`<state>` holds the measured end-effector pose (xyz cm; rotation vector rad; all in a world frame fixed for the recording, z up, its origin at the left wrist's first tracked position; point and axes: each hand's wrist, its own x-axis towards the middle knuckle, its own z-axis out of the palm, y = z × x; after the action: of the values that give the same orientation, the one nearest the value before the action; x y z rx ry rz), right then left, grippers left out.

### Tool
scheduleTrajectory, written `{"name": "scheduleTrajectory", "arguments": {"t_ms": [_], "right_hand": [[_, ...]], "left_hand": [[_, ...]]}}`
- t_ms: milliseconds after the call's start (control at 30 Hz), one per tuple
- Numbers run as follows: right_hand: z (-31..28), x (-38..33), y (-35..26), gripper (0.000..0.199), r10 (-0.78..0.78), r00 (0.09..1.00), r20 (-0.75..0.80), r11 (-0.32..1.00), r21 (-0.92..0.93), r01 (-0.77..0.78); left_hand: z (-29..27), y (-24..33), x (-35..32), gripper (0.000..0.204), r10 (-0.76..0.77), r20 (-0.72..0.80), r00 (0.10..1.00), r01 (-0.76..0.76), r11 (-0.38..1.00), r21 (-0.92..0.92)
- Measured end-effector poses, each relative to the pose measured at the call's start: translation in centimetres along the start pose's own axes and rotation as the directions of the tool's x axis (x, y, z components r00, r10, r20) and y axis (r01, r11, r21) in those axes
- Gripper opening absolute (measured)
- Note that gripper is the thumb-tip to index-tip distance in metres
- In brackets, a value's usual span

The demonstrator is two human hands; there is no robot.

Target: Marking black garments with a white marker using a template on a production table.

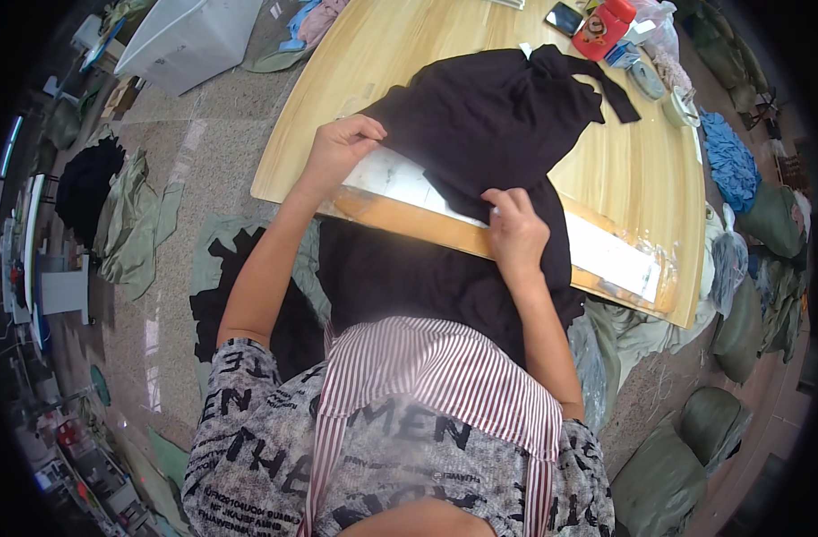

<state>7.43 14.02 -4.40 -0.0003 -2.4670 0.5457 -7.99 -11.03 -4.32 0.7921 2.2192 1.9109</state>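
Note:
A black garment (pixel 489 116) lies spread over the wooden table (pixel 642 179), with a narrow strap-like piece trailing at its far right. Its left edge is pinched between the thumb and fingers of my left hand (pixel 339 148). Closer to me, my right hand (pixel 520 234) has its fingers curled and grips the garment's near part. Part of the black cloth hangs over the table's near edge toward my lap. Beneath the garment runs a long white strip (pixel 606 255) bordered with tan tape; the cloth covers its middle.
At the table's far right are a red container (pixel 603 29), a phone (pixel 564 18), a tape roll (pixel 646 80) and a small pale basket (pixel 680 109). A white bin (pixel 189 45) stands at far left. Cloth heaps (pixel 127 224) and stuffed green sacks (pixel 664 479) lie on the floor.

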Motion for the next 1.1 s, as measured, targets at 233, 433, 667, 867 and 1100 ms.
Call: {"name": "scheduleTrajectory", "arguments": {"t_ms": [233,433,667,867,1100], "right_hand": [[-0.8,0.2,1.4,0.025,-0.047,0.996,0.072,0.998,0.034,0.045],[-0.9,0.1,1.3,0.027,0.008,0.996,0.088,0.998,0.055,-0.012],[-0.9,0.1,1.6,0.027,0.024,0.997,0.072,0.998,0.054,-0.028],[-0.6,0.0,1.6,0.026,0.017,0.998,0.068,0.998,0.052,-0.021],[-0.8,0.2,1.6,0.023,0.009,0.998,0.060,0.999,0.031,-0.011]], "left_hand": [[0.7,-1.1,-2.8,0.014,0.073,-0.045,0.996,-0.076,0.995,-0.064],[1.1,-0.9,-3.2,0.014,0.113,-0.039,0.993,-0.114,0.993,-0.041],[1.7,-1.2,-3.0,0.014,0.154,-0.016,0.988,-0.154,0.988,0.032],[2.0,-0.7,-3.0,0.009,0.174,-0.098,0.980,-0.167,0.983,0.077],[2.2,-0.3,-3.3,0.010,0.213,-0.084,0.973,-0.182,0.943,0.279]]}}
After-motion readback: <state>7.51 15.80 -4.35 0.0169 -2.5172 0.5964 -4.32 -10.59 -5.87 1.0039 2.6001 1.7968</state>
